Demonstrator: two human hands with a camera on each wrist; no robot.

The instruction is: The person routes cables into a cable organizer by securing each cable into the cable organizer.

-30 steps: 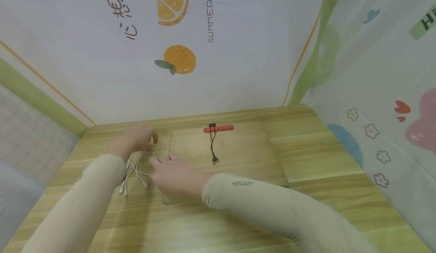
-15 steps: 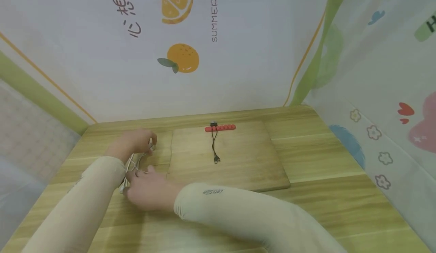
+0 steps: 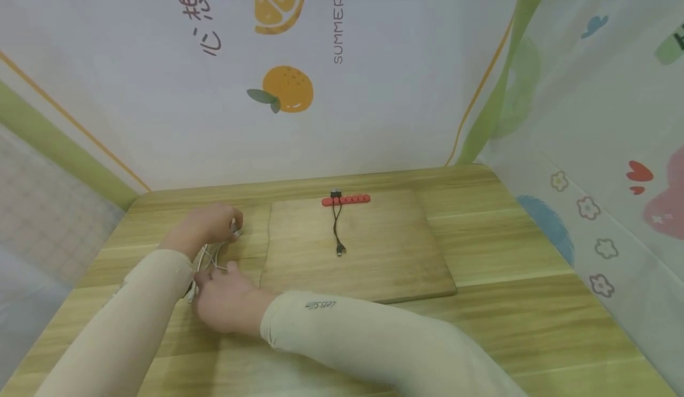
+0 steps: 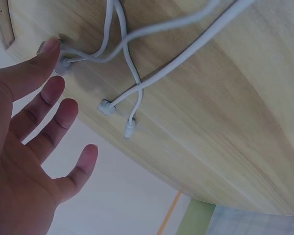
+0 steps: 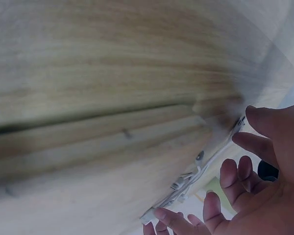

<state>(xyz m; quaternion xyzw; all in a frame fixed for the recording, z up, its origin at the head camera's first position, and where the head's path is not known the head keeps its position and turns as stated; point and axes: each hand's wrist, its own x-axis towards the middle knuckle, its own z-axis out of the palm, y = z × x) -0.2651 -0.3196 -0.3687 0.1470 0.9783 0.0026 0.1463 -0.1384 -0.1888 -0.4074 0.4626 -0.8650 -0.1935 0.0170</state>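
Note:
Several white charging cables (image 3: 214,256) lie crossed on the table's left side. My left hand (image 3: 214,224) pinches a plug (image 4: 62,66) of one at its far end, thumb against fingertip, other fingers spread. Two more plug ends, one grey-white (image 4: 106,107) and one slimmer (image 4: 130,129), lie beside it. My right hand (image 3: 227,302) is at the near ends of the cables, and in the right wrist view the thumb and index finger pinch around the cable end (image 5: 239,124). The right fingers partly cover those ends in the head view.
A wooden board (image 3: 385,254) lies right of the hands. On its far edge sits a red cable holder (image 3: 355,199), with a short black cable (image 3: 335,228) slotted in and hanging toward me. Printed curtains (image 3: 395,100) enclose the table (image 3: 513,248) behind and at the sides.
My right hand has moved left and nearer to me, from the board's left edge to the near cable ends. The left hand has stayed at the far ends, barely shifting.

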